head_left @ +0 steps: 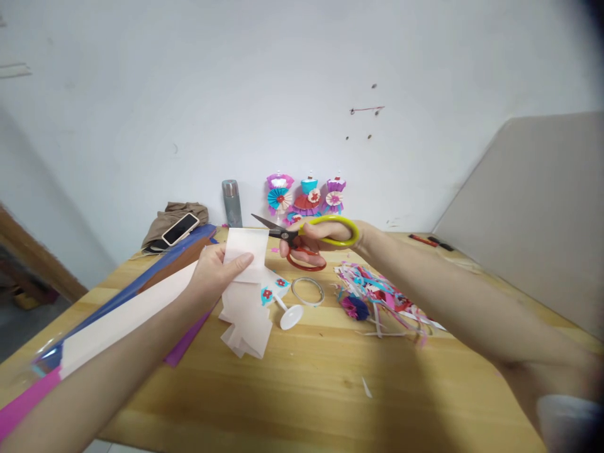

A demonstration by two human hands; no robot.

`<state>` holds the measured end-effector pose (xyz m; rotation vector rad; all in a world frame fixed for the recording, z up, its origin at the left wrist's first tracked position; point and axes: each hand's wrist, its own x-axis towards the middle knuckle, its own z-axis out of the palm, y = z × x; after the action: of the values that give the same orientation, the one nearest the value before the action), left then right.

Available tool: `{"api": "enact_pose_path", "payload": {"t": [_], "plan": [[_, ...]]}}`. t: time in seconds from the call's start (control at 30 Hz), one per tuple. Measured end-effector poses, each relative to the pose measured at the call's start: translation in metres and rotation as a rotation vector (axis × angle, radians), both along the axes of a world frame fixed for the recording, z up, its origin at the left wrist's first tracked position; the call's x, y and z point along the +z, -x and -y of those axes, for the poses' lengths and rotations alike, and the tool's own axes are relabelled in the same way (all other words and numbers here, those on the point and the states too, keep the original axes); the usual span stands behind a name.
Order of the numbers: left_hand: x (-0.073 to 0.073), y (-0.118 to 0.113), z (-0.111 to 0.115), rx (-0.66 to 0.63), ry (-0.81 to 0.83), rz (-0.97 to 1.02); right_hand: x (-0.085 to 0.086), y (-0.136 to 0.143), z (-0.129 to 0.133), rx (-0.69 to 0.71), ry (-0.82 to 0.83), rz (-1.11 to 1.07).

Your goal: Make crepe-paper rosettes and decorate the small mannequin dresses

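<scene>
My left hand (217,270) grips a folded piece of pale pink paper (248,245), thumb across its front. In my right hand (309,242) is a pair of scissors (337,230) with one yellow and one red handle loop. Its dark blades are parted and reach the paper's upper right edge; whether they cut into it I cannot tell. Under the held paper, more cut pale pieces (248,321) lie in a loose stack on the table. Beside them a white stand (291,316) with a round base lies tipped over, near small blue pieces with red flowers (267,296).
Colored paper scraps (377,289) are heaped on the right of the wooden table (302,396), near a thin ring (308,291). Three small paper dresses (309,195) and a thermos (231,204) stand by the wall. A phone (180,229) rests on brown cloth; long paper sheets (127,318) lie left.
</scene>
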<state>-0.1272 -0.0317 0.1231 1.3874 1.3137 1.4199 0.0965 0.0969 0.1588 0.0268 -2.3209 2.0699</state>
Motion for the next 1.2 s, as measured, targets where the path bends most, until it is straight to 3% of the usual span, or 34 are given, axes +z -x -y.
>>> {"api": "enact_pose_path", "payload": {"t": [0.3, 0.57, 0.8, 1.2], "plan": [[0.004, 0.003, -0.001, -0.009, 0.034, -0.022, -0.01, -0.005, 0.0, -0.114, -0.153, -0.081], [0.0, 0.007, -0.006, -0.105, 0.084, -0.054, -0.017, -0.003, 0.003, -0.027, -0.011, -0.078], [0.001, -0.001, -0.008, -0.086, 0.075, -0.147, -0.021, -0.001, 0.009, 0.026, -0.015, -0.064], [0.002, -0.01, -0.005, -0.121, 0.134, -0.122, -0.022, -0.005, 0.012, -0.042, -0.026, -0.056]]}}
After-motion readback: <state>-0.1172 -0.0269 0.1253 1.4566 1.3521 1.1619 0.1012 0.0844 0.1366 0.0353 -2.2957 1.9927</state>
